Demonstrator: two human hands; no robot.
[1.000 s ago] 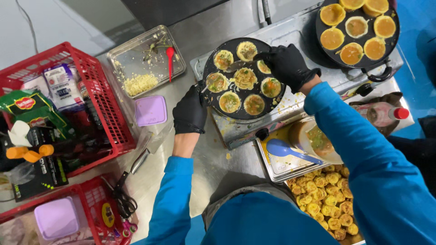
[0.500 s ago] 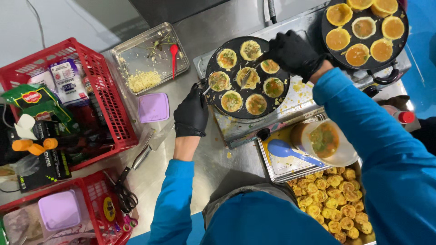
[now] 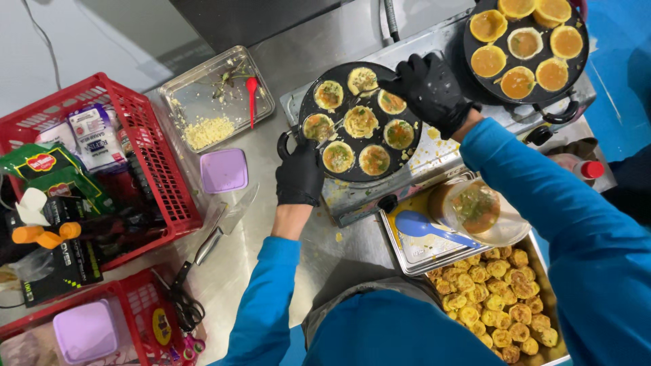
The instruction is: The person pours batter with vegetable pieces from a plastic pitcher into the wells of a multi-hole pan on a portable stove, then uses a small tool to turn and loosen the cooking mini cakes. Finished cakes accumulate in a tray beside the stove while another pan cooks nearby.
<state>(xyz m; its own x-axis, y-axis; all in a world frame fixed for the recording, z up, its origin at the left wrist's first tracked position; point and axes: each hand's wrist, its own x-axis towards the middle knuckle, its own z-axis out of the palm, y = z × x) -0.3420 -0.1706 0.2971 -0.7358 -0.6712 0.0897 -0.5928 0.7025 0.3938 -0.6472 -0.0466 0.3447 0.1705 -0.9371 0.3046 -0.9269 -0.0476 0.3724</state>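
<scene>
**Q:** While the round black moulded pan (image 3: pixel 359 122) sits on the stove (image 3: pixel 380 193), how do the hands stand?

**A:** The left hand (image 3: pixel 299 175), black-gloved, has its grip clamped on the pan's near-left rim. The right hand (image 3: pixel 428 88), also gloved, reaches over the far-right cups; whether its grip is apart or together cannot be told.

**Q:** And around it?

**A:** A second pan (image 3: pixel 525 47) lies to the right, a tray of fried cakes (image 3: pixel 498 305) nearer, a knife (image 3: pixel 224 230) on the tabletop (image 3: pixel 251 264), red baskets (image 3: pixel 159 169) to the left.
</scene>
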